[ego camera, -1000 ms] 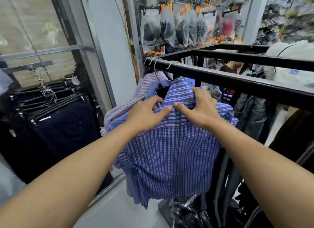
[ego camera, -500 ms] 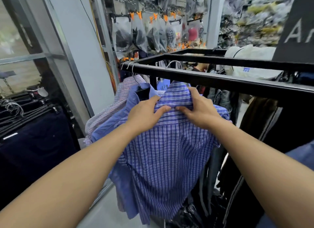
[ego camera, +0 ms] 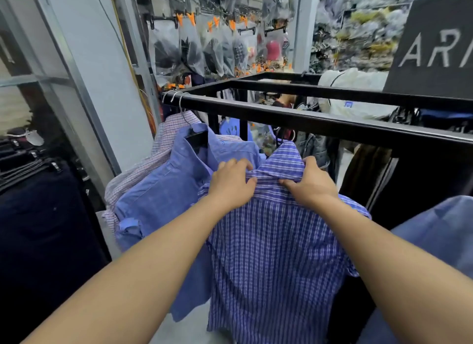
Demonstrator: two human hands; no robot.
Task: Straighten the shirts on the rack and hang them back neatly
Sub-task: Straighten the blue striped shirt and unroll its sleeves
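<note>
Under the black rail (ego camera: 332, 124), your left hand (ego camera: 230, 186) and right hand (ego camera: 311, 187) pinch the collar (ego camera: 276, 173) of the checked shirt (ego camera: 276, 254). You look mid-straightening, so next level its shoulders beside the plain blue shirt (ego camera: 163, 195).

My bare forearms run in from the bottom corners of the frame and converge just right of centre. My left grip (ego camera: 231, 183) sits palm down, fingers curled forward, its thumb pointing right and pinching the collar of the checked shirt (ego camera: 276, 254). My right grip (ego camera: 311, 186) mirrors it, thumb pointing left, fingers hooked over the collar's top edge. The two thumbs lie near each other, not touching.
</note>
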